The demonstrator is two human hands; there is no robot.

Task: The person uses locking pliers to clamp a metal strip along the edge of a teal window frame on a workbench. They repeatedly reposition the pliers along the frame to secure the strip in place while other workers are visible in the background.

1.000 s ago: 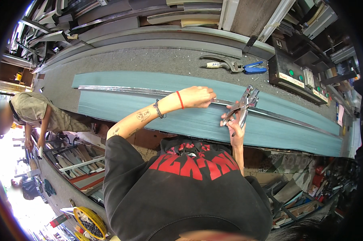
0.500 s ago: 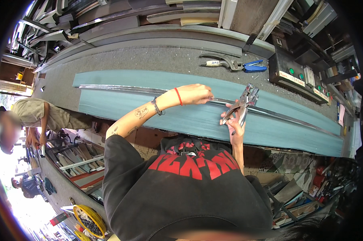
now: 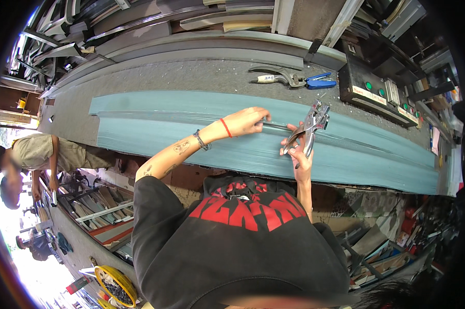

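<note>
Long blue-green sheets (image 3: 191,136) lie stacked along the grey bench. Over their middle, my left hand (image 3: 250,121) is closed, thumb and fingertips pinching a thin strip (image 3: 280,125) that runs across to my right hand (image 3: 299,154). That hand is wrapped round the handles of silver pliers (image 3: 307,129) with a boxy head, which points up and away over the sheets. Whether the right fingers also touch the strip cannot be made out. Farther along, the strip blends into the sheets' colour.
Beyond the sheets lie dark-handled snips (image 3: 276,76) and a blue hand tool (image 3: 320,81). A black box with green buttons (image 3: 376,92) stands at the far right. Metal offcuts fill the back. A co-worker (image 3: 41,154) is at the left; a yellow basket (image 3: 116,286) sits lower left.
The strip's bright silver face, seen along the sheets before, no longer shows; a dull line is there instead. My left hand has shifted slightly left. The pliers stay in my right hand.
</note>
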